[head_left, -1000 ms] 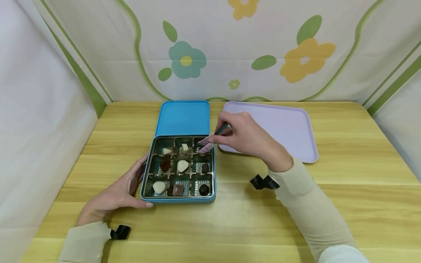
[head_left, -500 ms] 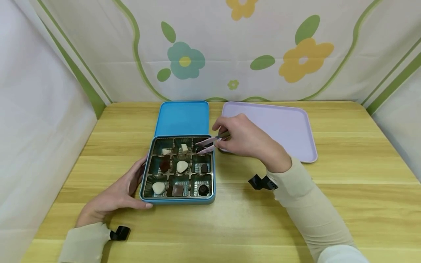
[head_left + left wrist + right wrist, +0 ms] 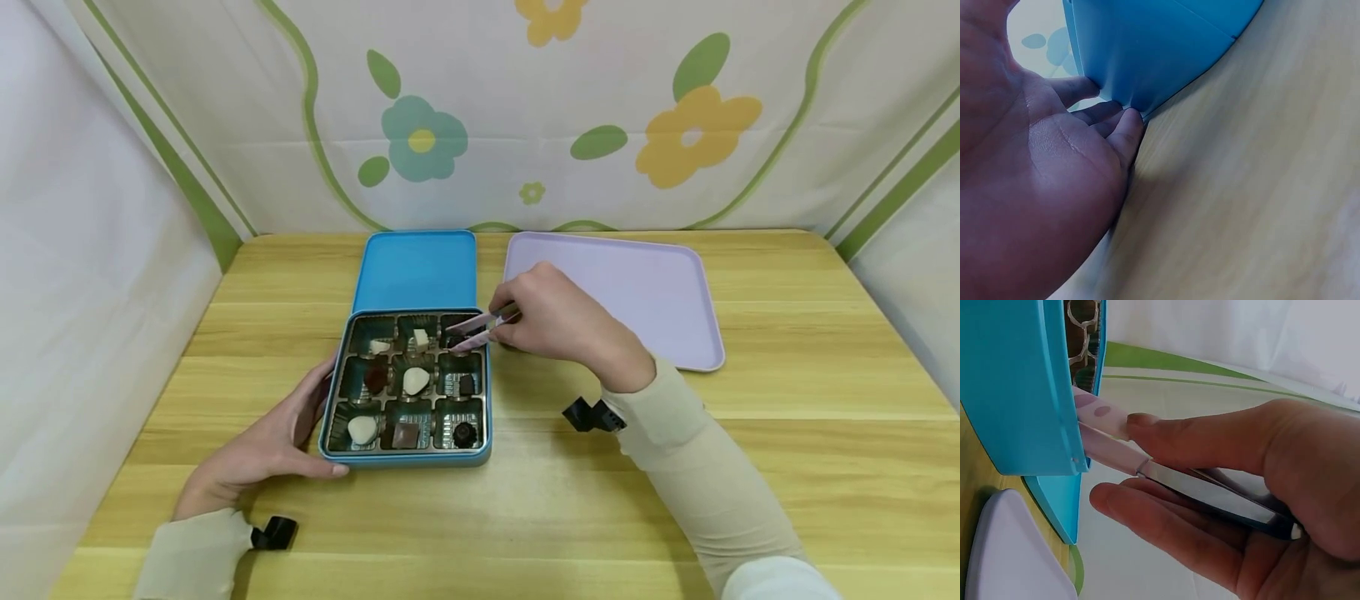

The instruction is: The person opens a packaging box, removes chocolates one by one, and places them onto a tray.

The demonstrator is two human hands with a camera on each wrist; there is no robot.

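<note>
In the head view, a blue tin point(image 3: 408, 460) stands lid-open on the table, its gold tray divided into compartments of chocolates. At its left side is my left hand point(image 3: 273, 442), thumb along the front corner; the left wrist view has the fingertips point(image 3: 1127, 128) touching the tin's side wall point(image 3: 1141, 50). My right hand point(image 3: 562, 325) pinches small tongs point(image 3: 1210, 495) with pink tips and a metal handle, between thumb and fingers. Those tips are parted and dip into the back right compartment, around a dark piece partly hidden by them.
The blue lid point(image 3: 417, 271) lies behind the tin. A lilac tray point(image 3: 637, 283) sits at the back right, partly under the right hand in this view. White point(image 3: 416, 381) and dark chocolates point(image 3: 465, 433) fill the other compartments. A flowered cloth point(image 3: 495, 100) hangs behind the table point(image 3: 540, 517).
The tongs' tips have come to lie flatter over the back right compartment, and the right forearm has shifted slightly left. My left hand stays at the tin.
</note>
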